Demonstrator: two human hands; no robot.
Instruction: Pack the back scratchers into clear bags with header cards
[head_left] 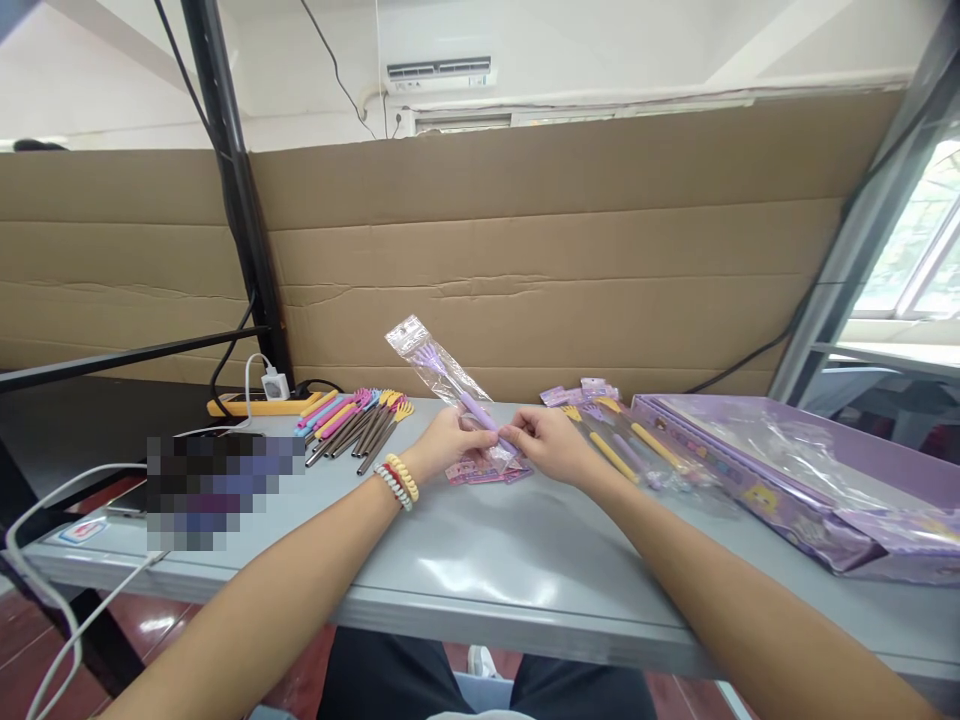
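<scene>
A purple back scratcher (474, 405) with a claw-like head lies inside a clear plastic sleeve (409, 335), slanting up to the left above the table. My left hand (450, 440) pinches the sleeve and handle near the lower end. Beside it, my right hand (546, 442) has thumb and fingers closed on the sleeve's bottom end. Pink printed cards (487, 474) lie on the table beneath my hands. To the right are yellow and purple back scratchers (613, 458), some in clear sleeves. A loose pile of back scratchers (367, 430) with metal rods and coloured parts rests to the left.
A purple printed box (787, 500) with clear plastic bags in it stands at the right. More small cards (581, 392) lie at the back. A yellow power strip (262, 405) with a white charger and cables sits back left. Cardboard (525, 270) walls off the table's far edge.
</scene>
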